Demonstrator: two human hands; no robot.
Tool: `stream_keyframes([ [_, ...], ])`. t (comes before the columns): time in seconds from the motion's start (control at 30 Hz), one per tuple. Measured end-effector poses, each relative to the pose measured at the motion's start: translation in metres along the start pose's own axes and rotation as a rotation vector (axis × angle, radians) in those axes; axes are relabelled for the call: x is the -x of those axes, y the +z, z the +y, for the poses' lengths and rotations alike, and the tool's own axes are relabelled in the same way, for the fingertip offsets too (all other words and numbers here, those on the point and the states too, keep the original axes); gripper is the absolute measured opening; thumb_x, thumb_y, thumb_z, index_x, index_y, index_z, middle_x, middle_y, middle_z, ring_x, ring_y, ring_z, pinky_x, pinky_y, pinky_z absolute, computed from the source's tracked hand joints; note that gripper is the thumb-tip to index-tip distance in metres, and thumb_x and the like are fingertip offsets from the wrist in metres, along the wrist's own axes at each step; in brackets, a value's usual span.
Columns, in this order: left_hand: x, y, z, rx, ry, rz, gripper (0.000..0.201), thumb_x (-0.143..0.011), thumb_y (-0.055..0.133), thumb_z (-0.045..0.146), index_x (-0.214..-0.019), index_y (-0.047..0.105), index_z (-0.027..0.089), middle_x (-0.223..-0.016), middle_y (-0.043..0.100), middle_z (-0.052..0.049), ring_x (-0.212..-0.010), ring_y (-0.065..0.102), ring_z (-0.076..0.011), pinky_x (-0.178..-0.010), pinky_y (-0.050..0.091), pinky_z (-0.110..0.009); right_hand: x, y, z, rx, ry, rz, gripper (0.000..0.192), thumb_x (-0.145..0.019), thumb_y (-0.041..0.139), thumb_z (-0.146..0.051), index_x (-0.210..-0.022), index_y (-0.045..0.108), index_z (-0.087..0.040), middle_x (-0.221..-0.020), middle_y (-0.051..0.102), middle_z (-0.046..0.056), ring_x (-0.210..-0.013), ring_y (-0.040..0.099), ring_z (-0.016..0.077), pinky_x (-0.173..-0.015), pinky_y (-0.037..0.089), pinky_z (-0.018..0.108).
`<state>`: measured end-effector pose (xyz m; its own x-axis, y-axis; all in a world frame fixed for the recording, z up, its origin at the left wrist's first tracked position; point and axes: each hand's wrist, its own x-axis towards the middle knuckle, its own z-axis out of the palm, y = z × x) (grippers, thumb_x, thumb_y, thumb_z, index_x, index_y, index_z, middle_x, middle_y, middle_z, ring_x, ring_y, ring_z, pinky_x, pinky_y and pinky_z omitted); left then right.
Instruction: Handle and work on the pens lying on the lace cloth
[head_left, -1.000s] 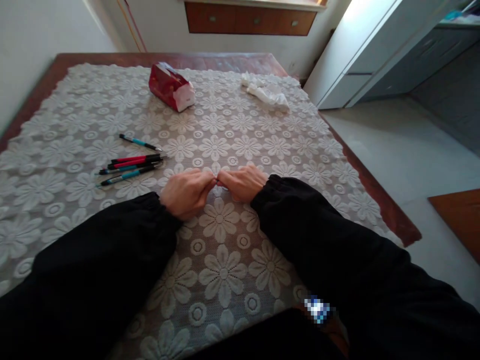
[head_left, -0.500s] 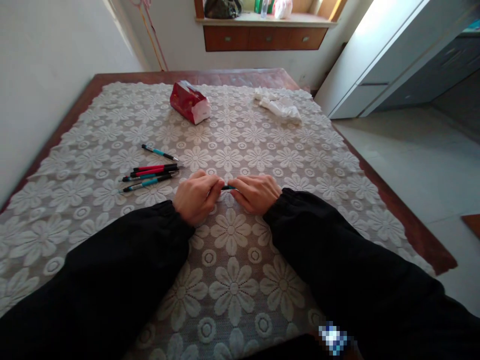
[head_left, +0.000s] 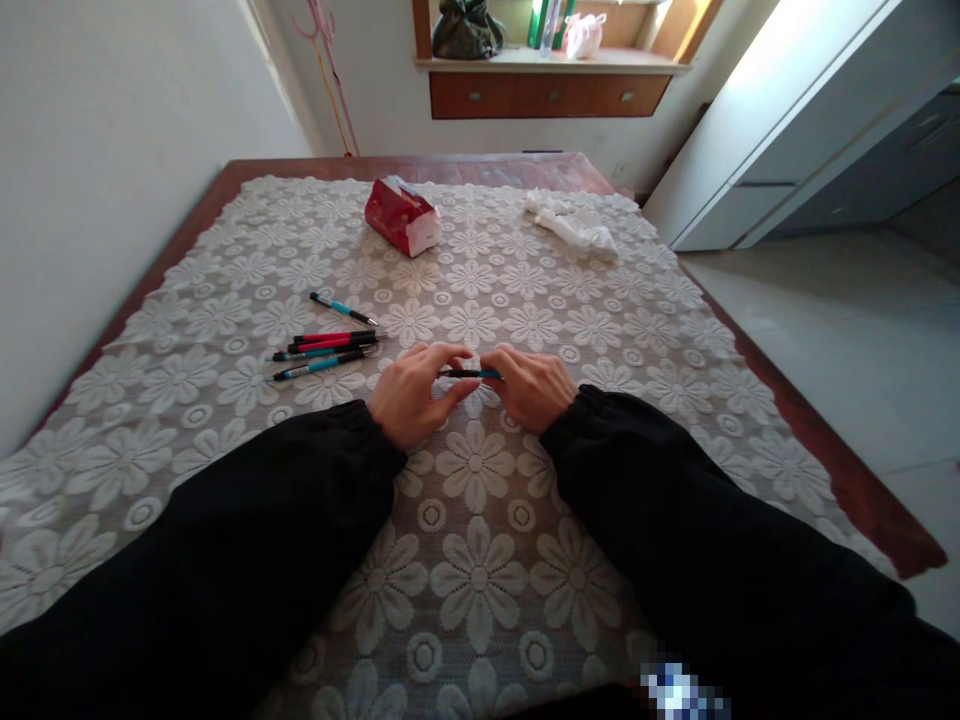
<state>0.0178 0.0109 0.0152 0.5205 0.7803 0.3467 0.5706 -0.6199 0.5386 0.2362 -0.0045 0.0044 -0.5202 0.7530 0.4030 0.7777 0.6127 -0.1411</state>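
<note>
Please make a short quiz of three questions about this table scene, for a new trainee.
1. True or false: both hands grip the same pen.
2. Which lies farthest from the person? A) the red tissue pack B) the group of pens C) the held pen
3. Fill in: the crumpled white tissue lies to the ___ of the red pack.

Key:
1. True: left hand and right hand hold one pen.
2. A: tissue pack, beyond the group of pens.
3. Right: crumpled tissue.
</note>
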Motion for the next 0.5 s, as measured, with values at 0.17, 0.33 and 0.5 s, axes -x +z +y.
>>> stream_keyframes([
  [0.17, 0.0012, -0.001, 0.0033, 0.091, -0.037, -0.016, 0.02, -0.096, 0.062, 0.035, -0.111, 0.065, 0.022, -0.084, 0.072, 0.001, -0.067, 0.061, -0.0146, -0.067, 0.046, -0.028, 0.0003, -0.0038, -0.0026, -0.048, -0.01, -0.059, 0.029, -0.104, 0.041, -0.037, -0.115, 0.061, -0.018, -0.087, 0.074, 0.003, -0.069, 0.062, 0.0154, -0.058, 0.029, 0.029],
  [0.33, -0.0022, -0.0015, 0.0003, -0.017, -0.119, -0.046, 0.042, -0.103, 0.045, 0.041, -0.074, 0.068, 0.02, -0.066, 0.063, -0.002, -0.064, 0.058, -0.0167, -0.063, 0.042, -0.03, -0.0008, -0.0016, -0.0013, -0.009, -0.057, -0.077, 0.033, -0.107, 0.036, -0.034, -0.1, 0.065, -0.019, -0.086, 0.072, 0.003, -0.073, 0.062, 0.0154, -0.06, 0.029, 0.029],
  [0.5, -0.0022, 0.0007, -0.0012, 0.089, 0.016, 0.02, 0.033, -0.094, 0.065, 0.038, -0.122, 0.061, 0.022, -0.099, 0.072, -0.003, -0.08, 0.06, -0.0173, -0.076, 0.048, -0.031, -0.001, 0.001, 0.0011, -0.035, -0.036, -0.052, 0.026, -0.106, 0.042, -0.033, -0.107, 0.063, -0.018, -0.094, 0.071, 0.005, -0.076, 0.062, 0.0148, -0.062, 0.03, 0.028],
])
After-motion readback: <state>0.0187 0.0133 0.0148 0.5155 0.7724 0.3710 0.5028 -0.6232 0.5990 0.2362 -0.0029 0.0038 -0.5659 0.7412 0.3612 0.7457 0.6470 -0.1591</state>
